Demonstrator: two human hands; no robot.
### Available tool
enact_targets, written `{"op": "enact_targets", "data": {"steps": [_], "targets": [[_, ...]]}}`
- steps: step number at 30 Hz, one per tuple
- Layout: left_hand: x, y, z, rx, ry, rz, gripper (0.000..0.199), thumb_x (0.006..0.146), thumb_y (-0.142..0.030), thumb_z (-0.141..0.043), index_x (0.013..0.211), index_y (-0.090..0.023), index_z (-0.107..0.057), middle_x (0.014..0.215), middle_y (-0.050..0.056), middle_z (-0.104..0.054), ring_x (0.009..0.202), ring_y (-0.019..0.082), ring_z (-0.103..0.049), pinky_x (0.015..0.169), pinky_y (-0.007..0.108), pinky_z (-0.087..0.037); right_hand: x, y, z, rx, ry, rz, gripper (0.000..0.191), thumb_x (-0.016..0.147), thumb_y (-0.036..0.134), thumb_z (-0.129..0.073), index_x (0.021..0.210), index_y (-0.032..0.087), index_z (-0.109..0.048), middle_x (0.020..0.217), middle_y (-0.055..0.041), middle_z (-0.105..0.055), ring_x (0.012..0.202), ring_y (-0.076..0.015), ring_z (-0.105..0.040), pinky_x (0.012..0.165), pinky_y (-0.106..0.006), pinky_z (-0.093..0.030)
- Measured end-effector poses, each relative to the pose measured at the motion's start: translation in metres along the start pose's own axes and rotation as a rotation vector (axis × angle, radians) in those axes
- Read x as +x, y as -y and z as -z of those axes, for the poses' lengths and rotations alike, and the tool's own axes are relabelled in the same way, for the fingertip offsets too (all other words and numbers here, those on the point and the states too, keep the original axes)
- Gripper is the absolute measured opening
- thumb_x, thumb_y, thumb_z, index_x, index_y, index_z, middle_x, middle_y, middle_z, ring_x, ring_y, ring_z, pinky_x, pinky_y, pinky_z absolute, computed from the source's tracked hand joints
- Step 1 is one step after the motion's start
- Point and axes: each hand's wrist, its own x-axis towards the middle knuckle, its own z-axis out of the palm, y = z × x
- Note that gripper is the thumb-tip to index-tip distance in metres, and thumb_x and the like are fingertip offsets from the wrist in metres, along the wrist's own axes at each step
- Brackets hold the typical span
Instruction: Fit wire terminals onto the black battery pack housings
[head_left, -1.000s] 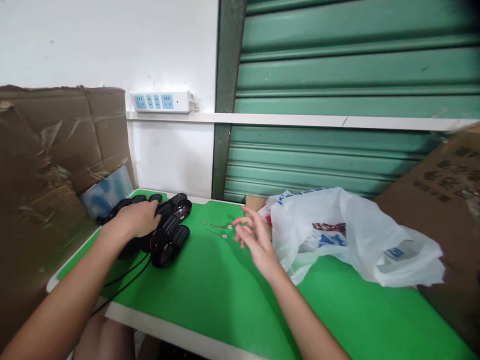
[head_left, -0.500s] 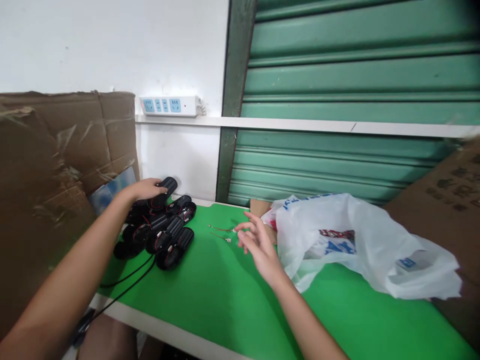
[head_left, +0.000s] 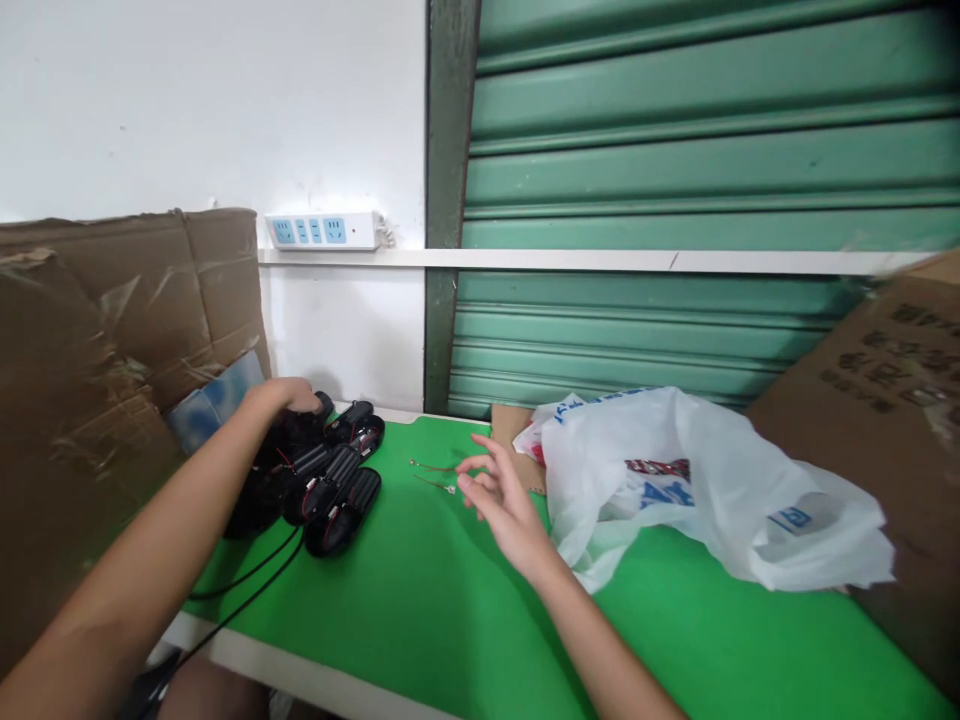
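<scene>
Several black ribbed casings [head_left: 341,492] with thin red wires lie piled at the left of the green tabletop [head_left: 405,600]. Over the back of the pile is my left hand [head_left: 292,394]; its fingers are mostly hidden, and a black casing is at its fingertips. My right hand [head_left: 499,500] hovers above the middle of the table, fingers apart and slightly curled, holding nothing. Just left of its fingers, two thin wires lie on the green surface, one with a small whitish end piece [head_left: 450,489].
A crumpled white plastic bag [head_left: 720,480] lies at the right, beside a cardboard piece [head_left: 510,430]. Cardboard boxes [head_left: 217,290] stand at both sides. Black cables [head_left: 247,590] run off the front edge. A power strip [head_left: 322,230] sits on the back rail.
The view has shifted slightly. My left hand has lowered onto the pile, and the casing that stood out at its fingers is now mostly hidden. My right hand remains open near the wires.
</scene>
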Motion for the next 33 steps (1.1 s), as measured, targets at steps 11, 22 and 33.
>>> {"op": "enact_targets", "data": {"steps": [11,22,33], "targets": [[-0.002,-0.012,-0.015,0.301,0.168,0.053,0.053,0.068,-0.039,-0.074,0.115,-0.016,-0.081,0.128,0.021,-0.077,0.115,0.04,-0.074,0.089,0.038,-0.058,0.0,-0.001,0.0,-0.031,0.017,-0.022,0.064,0.089,0.055,-0.073,0.14,0.029,-0.044,0.104,-0.0018,-0.064,0.069,-0.0138,-0.057,0.053,-0.027,-0.041],[0.004,-0.015,-0.017,0.359,0.147,-0.027,0.065,0.072,-0.039,-0.074,0.133,-0.02,-0.075,0.136,0.016,-0.075,0.121,0.035,-0.072,0.091,0.035,-0.057,0.002,-0.007,0.001,-0.057,0.007,-0.022,0.065,0.088,0.054,-0.072,0.141,0.029,-0.045,0.106,-0.0025,-0.065,0.069,-0.0139,-0.058,0.053,-0.026,-0.041],[0.036,-0.008,-0.001,0.336,0.039,-0.107,0.064,0.076,-0.038,-0.074,0.138,-0.024,-0.069,0.131,0.011,-0.077,0.119,0.031,-0.072,0.098,0.034,-0.055,0.001,-0.005,0.0,-0.06,0.008,-0.018,0.065,0.09,0.052,-0.071,0.143,0.029,-0.042,0.107,-0.0028,-0.065,0.071,-0.0142,-0.058,0.055,-0.027,-0.042]]}}
